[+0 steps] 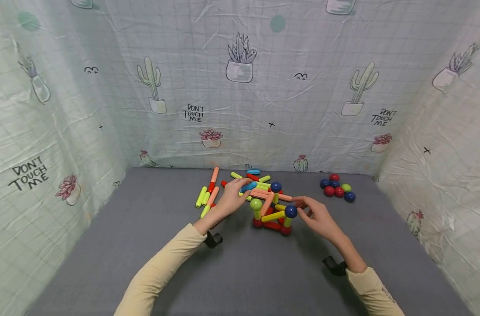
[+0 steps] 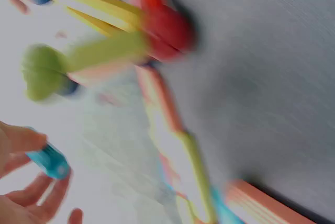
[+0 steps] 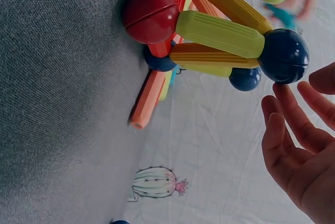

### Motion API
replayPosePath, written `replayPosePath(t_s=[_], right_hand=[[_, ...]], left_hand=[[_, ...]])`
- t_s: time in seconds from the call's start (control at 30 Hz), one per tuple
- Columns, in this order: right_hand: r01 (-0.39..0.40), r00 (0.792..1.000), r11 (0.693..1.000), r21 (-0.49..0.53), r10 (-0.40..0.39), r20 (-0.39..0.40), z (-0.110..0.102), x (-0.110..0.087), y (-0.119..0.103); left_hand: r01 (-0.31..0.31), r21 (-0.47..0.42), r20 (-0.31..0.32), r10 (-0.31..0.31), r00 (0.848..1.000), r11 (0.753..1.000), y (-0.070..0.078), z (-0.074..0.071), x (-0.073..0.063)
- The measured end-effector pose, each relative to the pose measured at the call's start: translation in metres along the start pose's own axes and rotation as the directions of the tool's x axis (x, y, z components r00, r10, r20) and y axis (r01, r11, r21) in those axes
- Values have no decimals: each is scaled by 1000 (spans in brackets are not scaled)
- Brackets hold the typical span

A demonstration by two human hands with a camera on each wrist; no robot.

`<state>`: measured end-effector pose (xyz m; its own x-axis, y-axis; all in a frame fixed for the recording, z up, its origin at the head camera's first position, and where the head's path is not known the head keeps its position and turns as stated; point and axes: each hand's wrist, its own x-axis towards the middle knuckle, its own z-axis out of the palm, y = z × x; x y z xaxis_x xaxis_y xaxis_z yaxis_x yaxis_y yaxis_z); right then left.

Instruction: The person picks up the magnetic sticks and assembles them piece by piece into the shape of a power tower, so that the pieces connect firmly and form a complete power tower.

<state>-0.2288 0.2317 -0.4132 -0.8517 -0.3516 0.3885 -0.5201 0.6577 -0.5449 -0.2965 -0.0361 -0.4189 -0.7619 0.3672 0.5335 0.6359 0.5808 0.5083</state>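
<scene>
The left hand (image 1: 231, 199) pinches a short blue stick (image 1: 248, 187) between thumb and fingers, nearly closed around it; the stick is glossy, with a pale dot on its end. Just to the right of that pinch stands a boxy toy frame (image 1: 273, 217): red balls (image 1: 285, 230) at its foot, yellow and yellow-green sticks, a green ball (image 1: 256, 204) on the corner nearest the pinch, and shiny dark blue balls (image 3: 284, 56) on other top corners. The right hand (image 1: 320, 219), fingers loosely bent and gripping nothing, has a fingertip against one blue ball. Loose sticks (image 1: 201, 196) lie around the left hand.
</scene>
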Motion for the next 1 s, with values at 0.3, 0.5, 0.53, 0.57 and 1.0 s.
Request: replayPosePath(t_s=[0.3,0.5,0.53,0.57,1.0], right_hand=[[11,1000,1000,4,-11,9,0,-1,2],[44,999,999,4,-44,5,0,-2,5],[47,999,999,0,-47,3,0,-2,5],[48,999,999,-3,-48,0,0,-3,5],[57,998,998,-18,-56,14,1,-3,1]], left_hand=[[-364,-206,75,385,920,909,33,11,-2],[-305,-189,138,332,933,934,28,21,-9],[-303,-188,154,333,930,934,28,22,-10],[-307,-180,167,336,927,935,28,23,-10],[-330,-1,275,317,908,944,42,33,-2]])
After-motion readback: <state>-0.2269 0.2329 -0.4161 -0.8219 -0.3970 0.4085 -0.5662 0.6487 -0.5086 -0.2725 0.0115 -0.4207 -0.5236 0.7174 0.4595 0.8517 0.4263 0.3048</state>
